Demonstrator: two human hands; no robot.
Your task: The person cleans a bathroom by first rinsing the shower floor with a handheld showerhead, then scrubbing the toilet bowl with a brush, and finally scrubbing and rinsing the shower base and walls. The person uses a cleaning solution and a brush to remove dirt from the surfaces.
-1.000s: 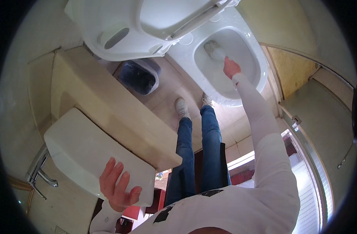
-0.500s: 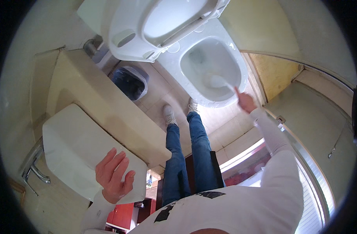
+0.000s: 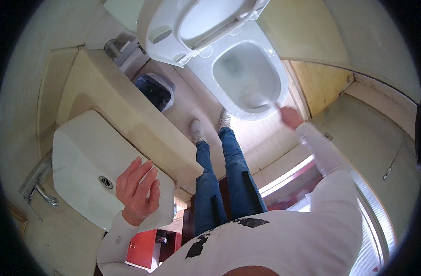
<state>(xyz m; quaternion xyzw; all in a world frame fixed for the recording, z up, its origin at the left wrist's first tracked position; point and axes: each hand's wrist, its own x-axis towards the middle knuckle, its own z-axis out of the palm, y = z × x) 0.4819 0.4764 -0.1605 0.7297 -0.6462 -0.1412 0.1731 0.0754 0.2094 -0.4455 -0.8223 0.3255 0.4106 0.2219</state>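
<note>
- I see the right hand (image 3: pixel 291 117), fingers clamped on a blurred white brush (image 3: pixel 255 99) in the glossy, rounded toilet bowl (image 3: pixel 206 76).
- Left hand (image 3: pixel 137 191): fingers loosely apart over the smooth sink (image 3: pixel 79 158).
- Brush nearer the bowl's front than a second ago.

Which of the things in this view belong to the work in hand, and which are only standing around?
In the work:
right hand, gripping the handle
white brush-like tool, blurred, inside the bowl
toilet, lid raised

Only around:
left hand, open over the sink
sink
faucet
bin
red cabinet
</note>
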